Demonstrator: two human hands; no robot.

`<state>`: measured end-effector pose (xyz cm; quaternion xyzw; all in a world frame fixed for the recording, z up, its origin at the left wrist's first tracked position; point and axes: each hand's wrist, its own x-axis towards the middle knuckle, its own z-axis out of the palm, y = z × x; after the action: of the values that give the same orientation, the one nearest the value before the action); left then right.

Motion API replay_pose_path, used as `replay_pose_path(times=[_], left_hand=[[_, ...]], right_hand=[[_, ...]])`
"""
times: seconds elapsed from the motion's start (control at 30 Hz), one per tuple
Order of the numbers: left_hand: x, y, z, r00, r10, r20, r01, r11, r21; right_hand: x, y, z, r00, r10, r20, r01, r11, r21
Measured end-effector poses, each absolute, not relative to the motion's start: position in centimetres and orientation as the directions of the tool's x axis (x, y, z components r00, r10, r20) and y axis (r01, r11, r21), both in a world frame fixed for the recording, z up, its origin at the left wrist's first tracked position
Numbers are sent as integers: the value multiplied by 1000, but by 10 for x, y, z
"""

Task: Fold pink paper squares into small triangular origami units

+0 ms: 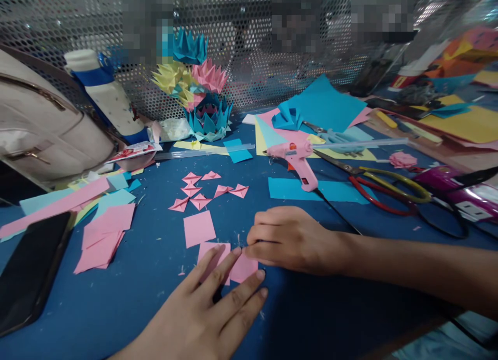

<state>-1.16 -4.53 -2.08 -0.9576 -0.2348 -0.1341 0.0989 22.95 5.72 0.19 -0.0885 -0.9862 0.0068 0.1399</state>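
lying under the left fingers (237, 298), pink paper (245, 268) touches right fingers (261, 251).

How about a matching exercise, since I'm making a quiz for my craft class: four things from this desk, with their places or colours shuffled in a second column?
Column one:
1. glue gun
2. phone
3. left hand
4. bottle

Column two:
A. spread over pink paper squares
B. white and blue, beside the pale bag
C. pink, beyond the right hand
D. black, at the picture's left edge

Pairs: 1-C, 2-D, 3-A, 4-B
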Motion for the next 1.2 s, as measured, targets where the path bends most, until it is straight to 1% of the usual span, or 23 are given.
replay_pose_path(times=[0.1, 0.23, 0.37, 0.43, 0.5, 0.57, 0.67, 0.77, 0.87, 1.03, 1.1, 1.2], left_hand=[[-13, -44, -19, 859, 427, 281, 474, -872, -124], [-14, -42, -17, 859, 426, 283, 471, -875, -113], [-15, -41, -13, 872, 418, 254, 451, -888, -89], [-15, -41, -11, 880, 414, 235, 446, -889, -102], [-15, -42, -9, 886, 410, 216, 440, -890, -116], [-15, -43, -9, 891, 404, 210, 433, -894, -118], [-15, -44, -9, 891, 393, 228, 424, -899, -109], [-16, -46, -13, 881, 393, 265, 428, -899, -88], [-16, -48, -15, 875, 402, 272, 436, -897, -77], [-15, -49, -5, 872, 407, 272, 440, -895, -72], [-15, -49, 1, 873, 419, 249, 445, -894, -56], [-14, -49, 6, 858, 458, 231, 476, -879, -23]], right_hand=[[228, 57, 3, -956, 187, 225, 180, 982, -52], [229, 59, 11, -954, 214, 209, 188, 972, -138], [233, 64, 26, -980, 167, 105, 150, 977, -151], [235, 65, 28, -980, 172, 100, 153, 972, -179], [234, 63, 24, -962, 234, 138, 196, 950, -242], [231, 59, 17, -924, 334, 184, 264, 909, -322], [224, 53, 9, -871, 461, 166, 364, 836, -411], [218, 48, 9, -838, 537, 102, 437, 770, -464], [215, 45, 12, -816, 576, 57, 484, 733, -479], [212, 43, 14, -796, 605, 34, 509, 698, -504], [211, 43, 14, -791, 610, 44, 511, 698, -501], [211, 43, 12, -792, 600, 114, 493, 739, -459]])
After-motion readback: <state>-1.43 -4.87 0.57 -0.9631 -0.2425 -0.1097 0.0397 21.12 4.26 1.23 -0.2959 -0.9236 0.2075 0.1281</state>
